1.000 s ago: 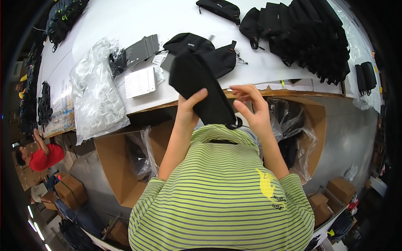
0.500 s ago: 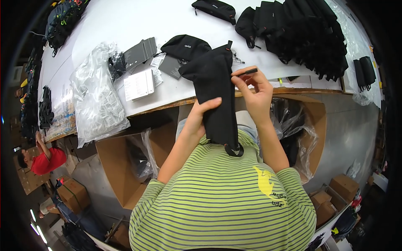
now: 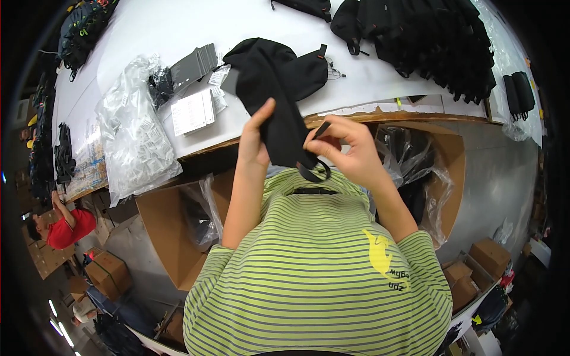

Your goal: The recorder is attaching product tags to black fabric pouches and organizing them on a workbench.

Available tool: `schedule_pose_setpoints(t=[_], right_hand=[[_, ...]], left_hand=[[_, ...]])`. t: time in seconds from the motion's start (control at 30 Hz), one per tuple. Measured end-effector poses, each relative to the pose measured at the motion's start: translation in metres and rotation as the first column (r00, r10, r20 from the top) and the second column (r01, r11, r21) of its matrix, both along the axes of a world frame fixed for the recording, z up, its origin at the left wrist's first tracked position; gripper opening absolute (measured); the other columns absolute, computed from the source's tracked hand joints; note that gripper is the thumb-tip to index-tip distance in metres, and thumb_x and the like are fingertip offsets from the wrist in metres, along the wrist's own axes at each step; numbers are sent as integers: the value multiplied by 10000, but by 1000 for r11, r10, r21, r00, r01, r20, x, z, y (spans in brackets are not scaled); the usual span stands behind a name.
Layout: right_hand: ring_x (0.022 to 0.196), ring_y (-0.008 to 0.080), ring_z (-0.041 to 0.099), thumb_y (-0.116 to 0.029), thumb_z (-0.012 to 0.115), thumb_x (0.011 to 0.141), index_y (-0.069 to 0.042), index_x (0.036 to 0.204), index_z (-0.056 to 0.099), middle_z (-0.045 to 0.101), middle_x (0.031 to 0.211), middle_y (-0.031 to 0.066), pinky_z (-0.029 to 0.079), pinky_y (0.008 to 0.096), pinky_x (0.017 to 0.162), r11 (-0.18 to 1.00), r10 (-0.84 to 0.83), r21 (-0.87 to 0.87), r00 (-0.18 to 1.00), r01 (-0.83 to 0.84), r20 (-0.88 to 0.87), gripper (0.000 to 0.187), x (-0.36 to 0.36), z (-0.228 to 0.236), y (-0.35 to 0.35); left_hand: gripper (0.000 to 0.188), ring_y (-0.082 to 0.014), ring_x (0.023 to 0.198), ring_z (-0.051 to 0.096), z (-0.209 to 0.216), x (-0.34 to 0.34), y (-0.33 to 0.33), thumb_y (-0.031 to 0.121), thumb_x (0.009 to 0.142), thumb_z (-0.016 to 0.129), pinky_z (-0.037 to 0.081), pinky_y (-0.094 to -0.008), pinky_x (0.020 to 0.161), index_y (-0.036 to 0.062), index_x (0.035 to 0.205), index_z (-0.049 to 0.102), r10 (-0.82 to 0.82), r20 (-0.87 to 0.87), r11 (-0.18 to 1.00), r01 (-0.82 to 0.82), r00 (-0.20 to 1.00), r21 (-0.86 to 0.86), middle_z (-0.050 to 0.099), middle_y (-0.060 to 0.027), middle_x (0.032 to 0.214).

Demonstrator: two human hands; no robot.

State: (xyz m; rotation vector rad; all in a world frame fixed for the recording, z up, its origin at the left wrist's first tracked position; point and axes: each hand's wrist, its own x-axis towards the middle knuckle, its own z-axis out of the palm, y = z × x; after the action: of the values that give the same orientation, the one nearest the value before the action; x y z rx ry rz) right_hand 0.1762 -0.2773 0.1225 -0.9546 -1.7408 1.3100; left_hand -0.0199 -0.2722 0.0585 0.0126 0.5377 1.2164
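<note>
My left hand (image 3: 256, 139) grips a long black fabric pouch (image 3: 276, 115) over the table's near edge, its thumb lying on top. At the near end of the pouch hangs a black loop (image 3: 316, 172). My right hand (image 3: 347, 145) is closed in a pinch on a thin black zipper pull (image 3: 321, 130), beside the pouch's right edge. More black fabric (image 3: 309, 77) with a tab lies on the table behind; where it parts from the held pouch, I cannot tell.
On the white table (image 3: 160, 35) are a stack of grey cards (image 3: 193, 65), a white box (image 3: 193, 113) and a clear bag of small packets (image 3: 133, 130). Black pouches pile up (image 3: 433, 47) at far right. Open cartons (image 3: 172, 237) stand below. A person in red (image 3: 71, 228) is at left.
The held pouch has shifted left and tilted, its near end now further from my body. My right hand has moved down and left toward that end, still pinching.
</note>
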Motion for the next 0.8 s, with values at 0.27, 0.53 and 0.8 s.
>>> schedule_pose_setpoints(t=[0.27, 0.53, 0.8], right_hand=[[518, 92, 410, -78, 699, 781, 6, 792, 643, 487, 666, 21, 314, 236, 478, 997, -69, 34, 997, 68, 28, 102, -9, 2, -1], [531, 55, 424, -88, 698, 791, -34, 804, 669, 516, 685, -20, 290, 211, 466, 827, -478, 253, 865, 502, -155, 63, -9, 5, 44], [549, 49, 457, -70, 679, 809, 16, 820, 649, 545, 696, 4, 360, 208, 507, 991, -102, -94, 994, 98, -46, 91, -12, 10, 5]], left_hand=[[288, -189, 837, 659, 3, -1, -3, 133, 842, 648, 547, -304, 753, -25, 1073, 583, -38, -208, 995, 57, 977, 86, 656, -99, 978], [513, -158, 880, 615, 14, 20, -13, 130, 724, 748, 500, -278, 801, -27, 1157, 522, -288, -444, 937, 344, 849, 51, 612, -77, 1013], [323, -219, 881, 663, -9, 6, -3, 199, 878, 621, 552, -336, 782, -24, 1108, 576, -193, 93, 981, 191, 977, 30, 657, -129, 1022]])
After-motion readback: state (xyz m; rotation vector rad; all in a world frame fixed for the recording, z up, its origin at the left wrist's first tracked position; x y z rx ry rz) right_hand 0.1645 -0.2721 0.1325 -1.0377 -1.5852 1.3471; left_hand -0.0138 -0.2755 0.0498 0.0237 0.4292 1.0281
